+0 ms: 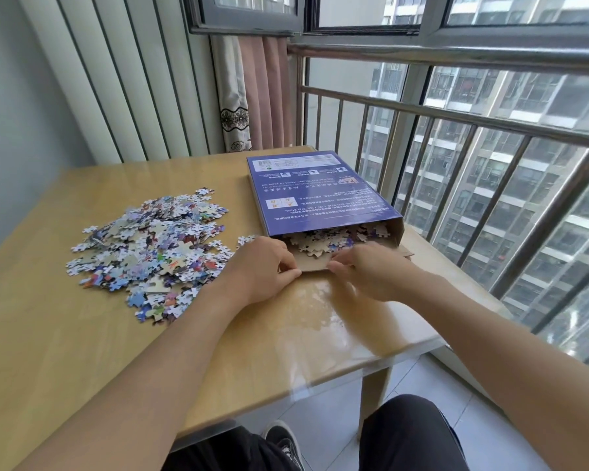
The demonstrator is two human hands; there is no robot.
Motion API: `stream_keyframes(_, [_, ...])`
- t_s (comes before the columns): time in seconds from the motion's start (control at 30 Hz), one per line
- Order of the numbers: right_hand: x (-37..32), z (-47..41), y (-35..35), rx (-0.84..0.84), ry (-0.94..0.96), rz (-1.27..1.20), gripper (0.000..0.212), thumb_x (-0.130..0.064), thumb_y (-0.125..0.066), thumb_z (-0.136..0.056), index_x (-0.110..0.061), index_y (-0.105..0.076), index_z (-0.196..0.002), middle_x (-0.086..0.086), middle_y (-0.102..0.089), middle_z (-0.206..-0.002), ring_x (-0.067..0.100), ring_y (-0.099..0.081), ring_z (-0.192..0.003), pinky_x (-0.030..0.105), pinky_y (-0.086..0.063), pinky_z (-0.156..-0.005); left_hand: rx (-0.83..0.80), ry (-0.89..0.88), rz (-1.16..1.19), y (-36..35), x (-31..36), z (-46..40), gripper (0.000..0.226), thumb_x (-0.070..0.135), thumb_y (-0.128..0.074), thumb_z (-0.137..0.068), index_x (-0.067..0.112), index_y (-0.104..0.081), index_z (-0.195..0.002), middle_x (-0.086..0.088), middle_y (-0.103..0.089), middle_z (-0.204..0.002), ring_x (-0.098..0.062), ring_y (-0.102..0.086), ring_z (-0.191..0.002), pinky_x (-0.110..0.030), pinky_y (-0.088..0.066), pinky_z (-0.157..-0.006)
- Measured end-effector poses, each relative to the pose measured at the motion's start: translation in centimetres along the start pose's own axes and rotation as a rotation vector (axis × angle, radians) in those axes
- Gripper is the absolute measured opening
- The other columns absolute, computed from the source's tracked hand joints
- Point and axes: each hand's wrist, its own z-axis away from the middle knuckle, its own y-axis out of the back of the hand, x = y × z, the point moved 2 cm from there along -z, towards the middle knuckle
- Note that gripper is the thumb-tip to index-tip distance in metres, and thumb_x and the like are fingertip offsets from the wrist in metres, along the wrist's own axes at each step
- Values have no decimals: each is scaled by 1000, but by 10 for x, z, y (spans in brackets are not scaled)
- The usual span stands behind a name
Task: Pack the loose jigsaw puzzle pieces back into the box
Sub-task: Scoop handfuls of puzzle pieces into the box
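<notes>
Table (82,334) is carrying the blue box (317,192), lying flat, open end facing the person. Big loose pile (150,246) is sitting well left of it; a smaller batch is lying inside the box mouth. Left hand (262,266) is pinching the brown flap (312,263), fingers curled on its edge. Right hand (364,266) is resting at the mouth, blurred; cannot tell whether its fingers are apart or holding pieces. Risk: flap sagging, so pushed pieces are likely spilling back out.

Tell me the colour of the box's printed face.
Blue-purple with white print, on the box; head view.
</notes>
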Motion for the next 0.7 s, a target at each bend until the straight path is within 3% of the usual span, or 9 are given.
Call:
stream_keyframes(0.07, [-1, -5, -8, -131, 12, -18, 60, -59, -27, -102, -22, -53, -142, -1, -45, -154, 21, -44, -138, 41, -36, -114, -21, 6, 1, 0, 0, -1, 18, 40, -65, -90, 27, -77, -84, 13, -64, -79, -8, -54, -76, -32, -49, -74])
stream_keyframes(0.13, [0, -15, -10, -166, -27, -21, 67, -61, -28, -101, -19, -38, -152, 4, -30, -162, 23, -27, -149, 42, -25, -120, -44, 23, 10, 1, 1, -2, 19, 41, -65, -89, 27, -77, -84, 14, -64, -78, -8, -56, -76, -31, -50, -73])
stream_keyframes(0.3, [5, -44, -14, -96, -104, -66, 57, -54, -34, -102, -17, -45, -144, 9, -45, -151, 28, -41, -139, 43, -34, -113, -79, 60, 34, 0, -1, -4, 19, 41, -66, -88, 27, -76, -83, 15, -64, -76, -6, -57, -76, -29, -50, -73])
stream_keyframes(0.43, [-11, -38, -14, 55, -15, -4, 35, -44, -35, -102, -18, -57, -109, 2, -62, -117, 27, -57, -114, 46, -48, -91, -62, 44, 50, 0, -7, -1, 16, 38, -66, -89, 27, -77, -85, 13, -65, -78, -8, -57, -76, -32, -50, -77])
stream_keyframes(0.57, [-28, -35, -18, -70, 130, -62, 45, -54, -27, -101, -26, -57, -119, -2, -63, -120, 22, -57, -109, 45, -46, -95, -45, 59, 114, 0, -13, 1, 23, 39, -64, -91, 23, -78, -83, 13, -67, -78, -6, -59, -75, -31, -51, -74])
stream_keyframes(0.7, [-3, -45, -11, -67, -54, -70, 51, -55, -31, -102, -21, -54, -132, 7, -57, -137, 29, -53, -125, 45, -43, -101, -61, 103, 129, 1, -13, -1, 25, 36, -63, -92, 22, -76, -76, 15, -65, -75, -6, -60, -75, -34, -51, -75])
